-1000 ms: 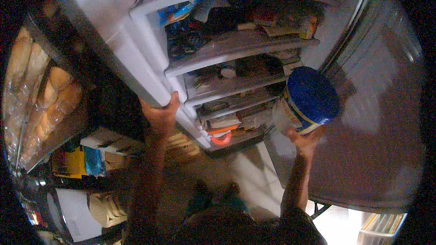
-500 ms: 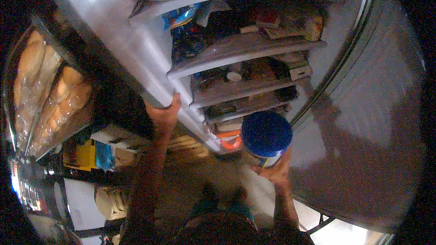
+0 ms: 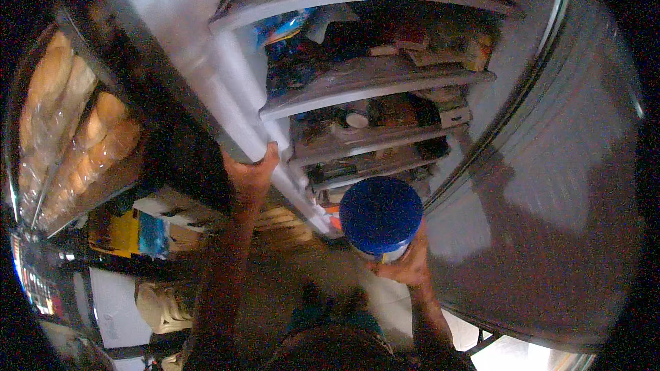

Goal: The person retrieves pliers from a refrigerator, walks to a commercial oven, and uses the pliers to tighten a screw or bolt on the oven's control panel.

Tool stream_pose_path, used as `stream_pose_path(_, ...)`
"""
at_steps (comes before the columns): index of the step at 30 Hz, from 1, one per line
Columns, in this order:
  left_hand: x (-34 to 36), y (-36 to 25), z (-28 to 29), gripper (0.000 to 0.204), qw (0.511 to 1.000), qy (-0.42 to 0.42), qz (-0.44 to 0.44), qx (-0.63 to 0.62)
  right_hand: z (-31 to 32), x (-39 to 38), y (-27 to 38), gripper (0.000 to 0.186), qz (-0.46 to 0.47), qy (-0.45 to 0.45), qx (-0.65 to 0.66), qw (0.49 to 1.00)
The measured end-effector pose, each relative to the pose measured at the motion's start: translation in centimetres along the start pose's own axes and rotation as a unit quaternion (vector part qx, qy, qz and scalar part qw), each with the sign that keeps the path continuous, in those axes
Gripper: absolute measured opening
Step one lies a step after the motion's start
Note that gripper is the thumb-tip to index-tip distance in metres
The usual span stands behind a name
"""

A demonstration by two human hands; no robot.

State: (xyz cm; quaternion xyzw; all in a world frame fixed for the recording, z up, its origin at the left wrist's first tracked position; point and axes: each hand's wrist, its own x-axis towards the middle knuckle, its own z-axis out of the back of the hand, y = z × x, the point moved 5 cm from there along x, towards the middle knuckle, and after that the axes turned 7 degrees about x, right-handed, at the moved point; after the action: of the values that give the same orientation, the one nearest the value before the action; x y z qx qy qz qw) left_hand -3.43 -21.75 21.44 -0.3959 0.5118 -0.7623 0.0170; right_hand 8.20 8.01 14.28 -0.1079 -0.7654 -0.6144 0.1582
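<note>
My right hand is wrapped round the lower side of a jar with a wide blue lid. The jar is upright, and its lid hides most of its body. My left hand grips the pale edge of a shelved cabinet that looks like a fridge. Its thumb shows on the near face, while the other fingers are partly in shadow. Beyond the jar rise several white-fronted shelves, loaded with packets and small items. The jar is in front of the lowest shelves, apart from them.
A large glossy grey panel curves along the right. Bagged bread loaves lie at the far left. Below them are a yellow box and a stack of cream-coloured items. A white-capped container lies on a middle shelf.
My right hand has moved the jar left and slightly nearer to me. My left hand keeps its hold on the edge. The view has shifted slightly.
</note>
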Motion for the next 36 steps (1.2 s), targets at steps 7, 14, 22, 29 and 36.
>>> stream_pose_path(7,0.5,0.7,1.2,0.077,1.000,-0.010,-0.016,0.019,2.2,-1.0,-1.0,0.130,-0.061,0.014,-0.051,0.997)
stream_pose_path(14,0.2,-1.0,1.0,0.076,0.995,0.019,-0.001,0.100,4.2,12.3,3.9,0.124,0.088,-0.301,-0.223,0.923)
stream_pose_path(22,-2.4,-1.9,0.7,0.081,0.989,-0.061,-0.092,0.098,0.3,16.9,6.5,0.125,0.189,-0.254,-0.282,0.906)
stream_pose_path(29,-2.7,2.9,-2.5,0.084,0.993,0.014,0.056,0.102,1.5,21.2,2.7,0.111,0.195,-0.232,-0.389,0.870)
stream_pose_path(36,-3.0,5.0,-2.8,0.083,0.991,-0.038,-0.038,0.120,2.4,20.7,-1.3,0.094,0.243,-0.198,-0.401,0.861)
